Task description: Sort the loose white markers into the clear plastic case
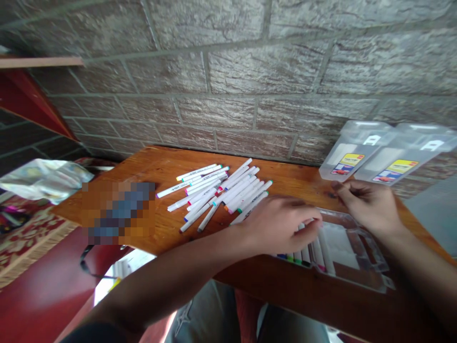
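My left hand (282,224) reaches across an open clear plastic case (360,274), its fingers curled down over the markers inside. What those fingers hold, if anything, is hidden. White markers (317,252) with coloured ends stand side by side in the left part of the case. Off the case's upper right corner is my right hand (374,205), closed with thumb and fingers bent together; nothing shows between them. Left of my left hand, a loose pile of white markers (221,190) with caps of several colours lies on the wooden table (171,238).
Two translucent plastic cases (342,157) with yellow labels lean against the brick wall (235,71) at the back right. On the table's left lies a dark, pixelated object (121,214) with a strap. A crumpled plastic bag (46,176) is beyond the left edge.
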Demonstrator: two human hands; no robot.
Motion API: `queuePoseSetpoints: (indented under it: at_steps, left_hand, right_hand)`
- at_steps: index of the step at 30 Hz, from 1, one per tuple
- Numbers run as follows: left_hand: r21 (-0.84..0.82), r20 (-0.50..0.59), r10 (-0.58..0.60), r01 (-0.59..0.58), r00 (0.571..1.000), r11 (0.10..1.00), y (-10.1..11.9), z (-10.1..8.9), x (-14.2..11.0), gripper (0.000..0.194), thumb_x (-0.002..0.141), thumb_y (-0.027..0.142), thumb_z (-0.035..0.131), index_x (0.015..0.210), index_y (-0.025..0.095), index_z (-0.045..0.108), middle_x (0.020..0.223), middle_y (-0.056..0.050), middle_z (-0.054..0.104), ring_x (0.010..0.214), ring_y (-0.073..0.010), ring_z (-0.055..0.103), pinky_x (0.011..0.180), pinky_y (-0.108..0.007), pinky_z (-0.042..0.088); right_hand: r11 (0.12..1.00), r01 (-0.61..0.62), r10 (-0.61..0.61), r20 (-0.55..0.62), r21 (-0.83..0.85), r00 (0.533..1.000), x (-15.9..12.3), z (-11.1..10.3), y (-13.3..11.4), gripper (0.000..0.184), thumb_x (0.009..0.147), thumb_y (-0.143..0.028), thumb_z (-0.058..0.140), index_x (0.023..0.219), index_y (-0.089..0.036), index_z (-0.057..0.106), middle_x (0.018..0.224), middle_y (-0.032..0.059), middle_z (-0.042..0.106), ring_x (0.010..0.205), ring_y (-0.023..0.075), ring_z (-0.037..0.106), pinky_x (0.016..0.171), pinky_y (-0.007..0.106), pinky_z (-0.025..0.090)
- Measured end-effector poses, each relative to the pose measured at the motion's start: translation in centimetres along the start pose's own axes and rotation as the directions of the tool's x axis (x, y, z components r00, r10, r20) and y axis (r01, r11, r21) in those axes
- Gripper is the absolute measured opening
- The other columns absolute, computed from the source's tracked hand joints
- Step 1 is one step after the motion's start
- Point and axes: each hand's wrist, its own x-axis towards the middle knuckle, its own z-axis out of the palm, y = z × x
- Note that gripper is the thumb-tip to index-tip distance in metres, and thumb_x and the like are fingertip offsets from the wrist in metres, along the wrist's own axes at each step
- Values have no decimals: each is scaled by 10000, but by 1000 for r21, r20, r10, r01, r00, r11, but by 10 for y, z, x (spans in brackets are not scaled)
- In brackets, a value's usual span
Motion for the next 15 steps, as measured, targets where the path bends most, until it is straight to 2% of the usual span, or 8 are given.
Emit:
queuePoseSetpoints:
  at_steps: [4, 7, 9, 11, 13, 15]
  left_hand:
    - [108, 12, -131, 129, 991, 986, -3, -37, -11, 201, 951, 185, 524, 885, 195, 713, 856, -18, 746, 807, -177, 691, 759, -286, 478]
    - [181, -22, -281, 280, 960, 943, -12, -67, -39, 198, 955, 203, 529, 915, 215, 722, 889, -4, 758, 809, -166, 693, 773, -271, 471]
    - [287, -27, -399, 389, 917, 875, -21, -82, -63, 201, 961, 263, 533, 978, 225, 730, 975, -16, 773, 879, -191, 708, 805, -278, 474]
    - [389, -37, -499, 473, 866, 791, -28, -93, -89, 234, 964, 339, 525, 991, 239, 734, 998, -10, 780, 840, -197, 713, 776, -279, 478]
    - [467, -20, -624, 560, 781, 685, -32, -100, -111, 277, 963, 379, 497, 1014, 243, 734, 997, -7, 782, 776, -196, 712, 725, -279, 479]
    - [534, -30, -693, 598, 720, 598, -32, -102, -128, 299, 944, 403, 492, 1025, 242, 731, 923, -1, 777, 700, -193, 701, 671, -277, 476]
  right_hand:
    - [999, 28, -28, -1, 42, 1000, 0, 4, 4, 377, 853, -446, 645, 575, -192, 647, 645, 74, 711, 585, 195, 612, 596, 312, 448]
    - [996, 57, -58, 3, 61, 998, -1, 6, 2, 394, 847, -475, 639, 557, -210, 617, 630, 54, 700, 595, 190, 620, 602, 300, 458]
    - [996, 69, -69, -2, 58, 998, -1, 8, 1, 415, 868, -474, 627, 549, -210, 596, 571, 31, 645, 536, 161, 561, 566, 288, 428]
    - [996, 68, -68, -8, 50, 998, -1, 9, 1, 433, 886, -459, 618, 539, -204, 577, 521, 11, 580, 494, 136, 491, 538, 282, 391]
    - [996, 69, -68, -10, 57, 998, -1, 11, 1, 445, 901, -455, 610, 538, -203, 556, 507, 3, 557, 488, 127, 460, 524, 279, 371]
    - [995, 70, -69, -10, 68, 998, -2, 12, 1, 467, 919, -458, 593, 531, -206, 532, 497, -1, 540, 479, 121, 435, 508, 279, 350]
